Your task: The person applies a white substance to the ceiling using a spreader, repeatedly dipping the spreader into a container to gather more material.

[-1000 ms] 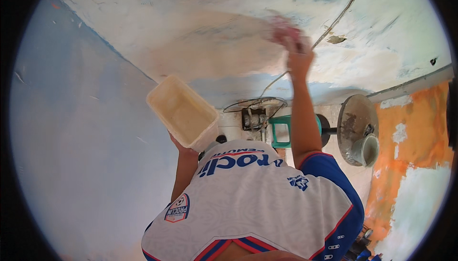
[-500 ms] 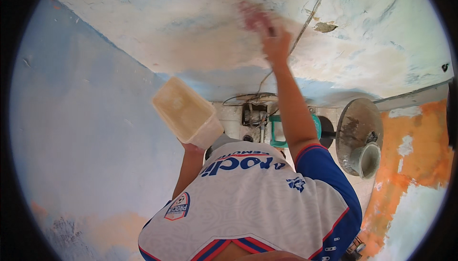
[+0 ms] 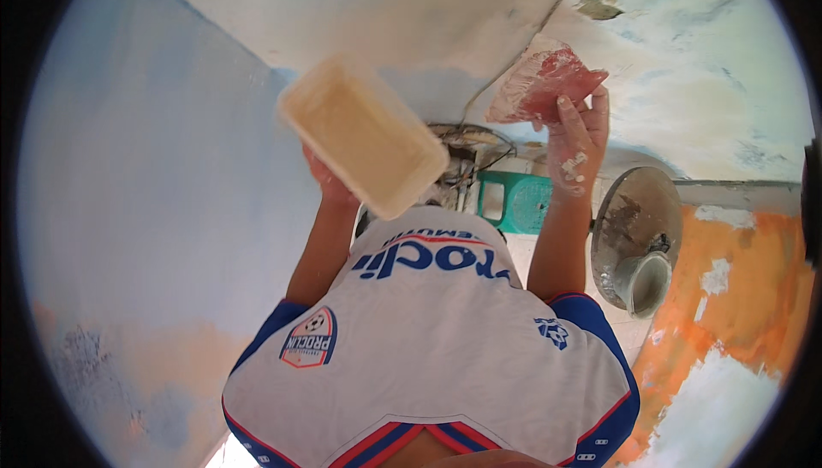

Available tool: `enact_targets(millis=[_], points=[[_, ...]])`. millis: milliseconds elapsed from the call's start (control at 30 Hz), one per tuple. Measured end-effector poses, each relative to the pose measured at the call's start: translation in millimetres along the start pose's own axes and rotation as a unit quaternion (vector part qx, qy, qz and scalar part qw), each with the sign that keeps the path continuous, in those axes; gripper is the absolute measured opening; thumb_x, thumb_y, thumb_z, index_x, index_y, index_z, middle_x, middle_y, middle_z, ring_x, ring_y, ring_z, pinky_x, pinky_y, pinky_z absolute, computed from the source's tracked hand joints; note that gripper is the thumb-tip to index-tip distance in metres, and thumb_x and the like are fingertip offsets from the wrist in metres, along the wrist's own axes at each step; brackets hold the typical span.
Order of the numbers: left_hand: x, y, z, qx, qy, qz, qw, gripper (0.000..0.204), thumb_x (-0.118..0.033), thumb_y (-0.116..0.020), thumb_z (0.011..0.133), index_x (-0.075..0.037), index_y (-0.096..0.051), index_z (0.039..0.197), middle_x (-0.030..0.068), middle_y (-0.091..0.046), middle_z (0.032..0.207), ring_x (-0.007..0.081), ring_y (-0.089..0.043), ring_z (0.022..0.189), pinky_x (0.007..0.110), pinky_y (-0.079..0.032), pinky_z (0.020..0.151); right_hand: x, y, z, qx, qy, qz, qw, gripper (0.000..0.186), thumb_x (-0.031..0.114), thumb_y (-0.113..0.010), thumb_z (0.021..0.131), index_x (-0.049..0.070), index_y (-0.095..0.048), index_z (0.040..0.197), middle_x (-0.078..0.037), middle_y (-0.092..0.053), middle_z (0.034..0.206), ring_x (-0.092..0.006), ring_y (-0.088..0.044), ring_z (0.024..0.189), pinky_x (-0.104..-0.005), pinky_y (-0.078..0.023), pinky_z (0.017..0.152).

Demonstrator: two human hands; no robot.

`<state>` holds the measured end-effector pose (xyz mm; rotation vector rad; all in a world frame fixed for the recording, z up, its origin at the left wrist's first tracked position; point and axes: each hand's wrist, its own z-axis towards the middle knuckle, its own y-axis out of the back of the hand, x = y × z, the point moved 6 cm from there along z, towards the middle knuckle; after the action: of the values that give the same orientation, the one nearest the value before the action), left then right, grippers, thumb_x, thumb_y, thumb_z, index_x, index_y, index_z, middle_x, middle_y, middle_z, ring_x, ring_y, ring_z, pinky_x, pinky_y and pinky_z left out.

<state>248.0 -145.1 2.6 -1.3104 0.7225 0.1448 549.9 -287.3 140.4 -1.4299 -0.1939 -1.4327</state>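
My left hand [image 3: 330, 172] grips a whitish rectangular plastic tub [image 3: 360, 138] from its side and underneath, with the open top facing me. Beige residue coats its inside. My right hand [image 3: 578, 138] is closed on a flat red scraper [image 3: 548, 83] smeared with white paste, pinched between thumb and fingers. White dabs of paste stick to the back of that hand and the wrist. Scraper and hand are in front of the patchy white and blue wall [image 3: 411, 23], to the right of the tub and apart from it.
A green plastic stool [image 3: 518, 202] stands below my right forearm. Right of it are a round grey disc-shaped object [image 3: 629, 211] and a small pot [image 3: 644, 284]. Dark cables [image 3: 479, 138] tangle at the wall's foot. Plain bluish wall [image 3: 163, 168] lies left, an orange patched wall [image 3: 728, 280] right.
My right hand has come down and right, away from the wall, bringing the scraper nearer to me. The tub in my left hand has moved up and to the right.
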Motion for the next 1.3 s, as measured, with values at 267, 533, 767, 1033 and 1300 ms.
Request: enact_targets(millis=[267, 533, 767, 1033, 1300], points=[[1.5, -37.2, 16.9, 0.066, -0.019, 0.075, 0.995, 0.082, -0.073, -0.026, 0.098, -0.013, -0.035, 0.153, 0.0082, -0.045, 0.151, 0.0252, -0.047, 0.137, 0.043, -0.043, 0.111, 16.5, -62.0, -30.2, 0.133, -0.105, -0.238, 0.956, 0.04, -0.004, -0.061, 0.094, -0.002, -0.052, 0.132, -0.009, -0.07, 0.108, -0.0107, -0.066, 0.087, -0.024, -0.053, 0.07], [18.5, -10.0, 19.0, 0.056, 0.03, 0.011, 0.998, 0.083, -0.075, -0.028, 0.097, -0.013, -0.035, 0.153, 0.0083, -0.045, 0.151, 0.0248, -0.047, 0.137, 0.043, -0.044, 0.11, 59.0, -16.2, -26.8, -0.03, 0.018, -0.324, 0.945, 0.031, -0.006, -0.061, 0.094, -0.002, -0.056, 0.124, -0.012, -0.071, 0.111, -0.0157, -0.068, 0.094, -0.0275, -0.054, 0.081], [12.0, -42.2, 2.7, 0.034, 0.0, 0.022, 0.999, 0.085, -0.076, -0.026, 0.096, -0.014, -0.036, 0.153, 0.0094, -0.047, 0.15, 0.0256, -0.048, 0.135, 0.044, -0.046, 0.108, 81.3, -52.1, -41.5, 0.237, 0.322, -0.397, 0.826, 0.021, -0.01, -0.066, 0.087, 0.007, -0.07, 0.098, -0.019, -0.07, 0.108, -0.0352, -0.063, 0.114, -0.0381, -0.053, 0.092], [16.1, -55.8, 3.6, 0.049, 0.046, -0.002, 0.998, 0.085, -0.076, -0.022, 0.097, -0.014, -0.038, 0.153, 0.0093, -0.047, 0.15, 0.0267, -0.049, 0.135, 0.044, -0.044, 0.109, 60.4, -81.7, -49.0, 0.214, 0.099, -0.309, 0.921, 0.035, -0.008, -0.077, 0.073, 0.01, -0.073, 0.102, -0.018, -0.049, 0.139, -0.0377, -0.055, 0.125, -0.041, -0.056, 0.094], [25.5, -5.2, 9.2, 0.07, 0.021, -0.072, 0.995, 0.08, -0.071, -0.025, 0.099, -0.013, -0.04, 0.151, 0.0099, -0.049, 0.148, 0.0266, -0.048, 0.135, 0.044, -0.042, 0.11, 33.5, -120.6, -82.0, 0.434, 0.185, -0.394, 0.789, 0.056, -0.003, -0.08, 0.077, 0.001, -0.055, 0.126, -0.019, -0.056, 0.127, -0.0311, -0.058, 0.121, -0.0389, -0.058, 0.089]])
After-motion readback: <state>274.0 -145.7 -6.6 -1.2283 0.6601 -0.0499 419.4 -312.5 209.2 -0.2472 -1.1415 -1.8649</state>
